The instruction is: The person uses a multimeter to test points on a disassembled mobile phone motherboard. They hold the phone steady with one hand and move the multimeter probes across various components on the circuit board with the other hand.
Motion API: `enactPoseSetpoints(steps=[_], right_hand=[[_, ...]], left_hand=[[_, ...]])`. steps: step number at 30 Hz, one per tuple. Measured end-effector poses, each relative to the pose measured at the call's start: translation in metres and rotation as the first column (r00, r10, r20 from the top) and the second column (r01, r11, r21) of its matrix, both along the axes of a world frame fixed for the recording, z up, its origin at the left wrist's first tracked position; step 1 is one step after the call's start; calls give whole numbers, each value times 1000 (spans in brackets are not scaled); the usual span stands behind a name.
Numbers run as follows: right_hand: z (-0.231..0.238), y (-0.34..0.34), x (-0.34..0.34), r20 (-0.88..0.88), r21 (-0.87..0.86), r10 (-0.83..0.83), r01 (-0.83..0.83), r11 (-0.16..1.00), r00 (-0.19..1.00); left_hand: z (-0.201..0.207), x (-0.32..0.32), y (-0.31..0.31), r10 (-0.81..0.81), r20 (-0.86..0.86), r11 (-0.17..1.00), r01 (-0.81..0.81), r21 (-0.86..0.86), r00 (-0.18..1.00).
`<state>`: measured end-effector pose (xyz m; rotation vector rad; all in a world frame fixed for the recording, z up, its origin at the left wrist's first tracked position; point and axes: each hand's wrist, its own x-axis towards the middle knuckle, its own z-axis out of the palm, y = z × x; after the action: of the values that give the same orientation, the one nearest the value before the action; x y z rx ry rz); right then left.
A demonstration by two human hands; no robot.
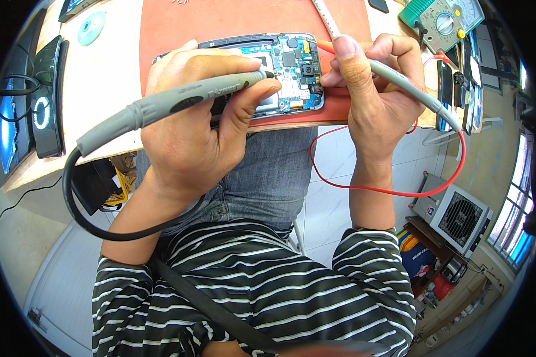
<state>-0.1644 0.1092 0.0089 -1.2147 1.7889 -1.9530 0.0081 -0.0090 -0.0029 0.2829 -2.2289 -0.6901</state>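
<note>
My left hand (187, 134) is closed around a grey test probe with a black lead (184, 102), its dark tip end over the circuit board. Under that hand lies an opened smartphone (289, 62), its blue board, camera module and metal shields exposed. Part of the phone's left side is hidden by the hand. At the phone's right edge, my right hand (378, 104) grips a second grey test probe with a red lead (408, 85). An orange-red part points toward the phone's upper right corner; whether it touches is too small to tell. Fingers of both hands rest at the phone.
An orange mat (190, 18) covers the wooden table's middle. A green analog multimeter (441, 24) stands at the far right. At far left are a dark device (47, 95) and a pale green disc (91, 28). The red lead (369, 190) loops below my right hand.
</note>
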Motion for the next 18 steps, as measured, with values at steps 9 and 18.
enactPoseSetpoints(steps=[9,18], right_hand=[[-1,0,0,0,-7,6,-6,1000,1000],[3,5,-2,-70,29,-56,58,998,996]], left_hand=[[0,0,0,4,-4,1000,-4,-1,1000],[-1,-1,1,2,-13,1000,-2,9,1000]])
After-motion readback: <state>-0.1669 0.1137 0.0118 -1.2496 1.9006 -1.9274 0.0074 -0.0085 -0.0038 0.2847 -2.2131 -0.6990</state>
